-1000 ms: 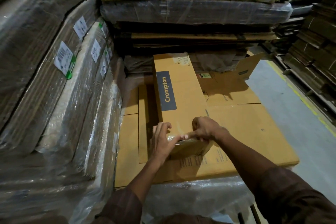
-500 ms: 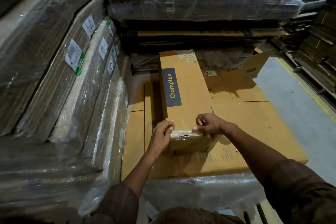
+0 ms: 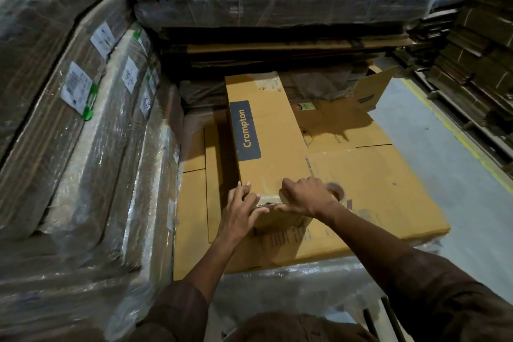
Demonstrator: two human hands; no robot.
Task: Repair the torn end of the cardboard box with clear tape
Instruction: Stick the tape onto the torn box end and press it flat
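A long yellow-brown cardboard box point(image 3: 266, 130) with a dark "Crompton" label lies lengthwise on a stack of flat cardboard. Its torn near end point(image 3: 280, 221) faces me, with a shiny strip of clear tape point(image 3: 268, 204) along the top edge. My left hand point(image 3: 241, 211) clasps the near left corner, fingers on the top and thumb pressed along the taped edge. My right hand point(image 3: 305, 197) rests on the near right corner and holds a roll of clear tape point(image 3: 336, 191), which is mostly hidden behind its knuckles.
Flat cardboard sheets point(image 3: 383, 203) lie under the box on a plastic-wrapped bundle. More wrapped bundles point(image 3: 83, 147) with white labels rise at the left, and further stacks point(image 3: 277, 8) stand behind. An open box flap point(image 3: 372, 91) sits at the back right, beside grey floor point(image 3: 449, 153) with a yellow line.
My right hand has slid right along the near top edge with the tape roll. My left thumb now lies flat along that edge. The view has shifted slightly.
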